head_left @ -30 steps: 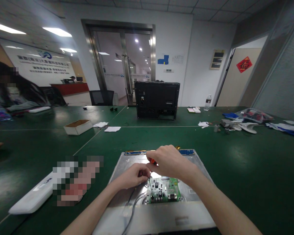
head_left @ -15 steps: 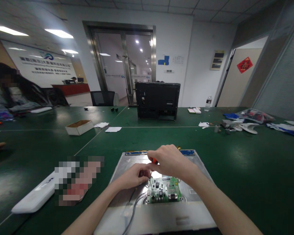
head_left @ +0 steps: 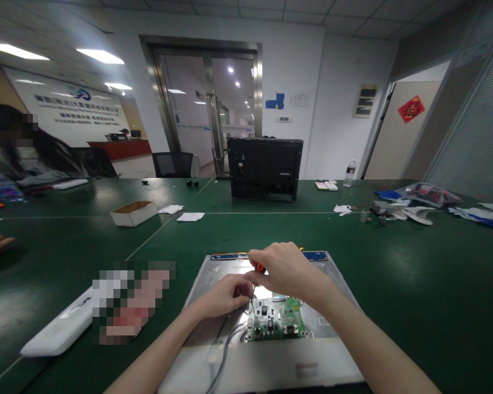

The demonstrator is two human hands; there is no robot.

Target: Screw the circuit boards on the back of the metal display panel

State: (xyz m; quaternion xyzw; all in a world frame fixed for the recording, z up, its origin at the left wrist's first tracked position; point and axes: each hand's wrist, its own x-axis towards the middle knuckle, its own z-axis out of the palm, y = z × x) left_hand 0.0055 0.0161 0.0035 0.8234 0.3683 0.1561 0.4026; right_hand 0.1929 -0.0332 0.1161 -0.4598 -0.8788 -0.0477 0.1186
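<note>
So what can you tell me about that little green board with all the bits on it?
The green circuit board is small and rectangular, studded with dark chips, round capacitors and silvery connectors. It lies flat on the silver metal panel, near the middle. Grey cables run from its left side. At its upper left corner the screwdriver tip comes down, held by both hands.

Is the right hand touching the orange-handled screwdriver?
Touching: the head view shows the right hand closed around the screwdriver, only its orange handle peeking out.

Circuit board [head_left: 276,318] on metal panel [head_left: 267,358]
</note>
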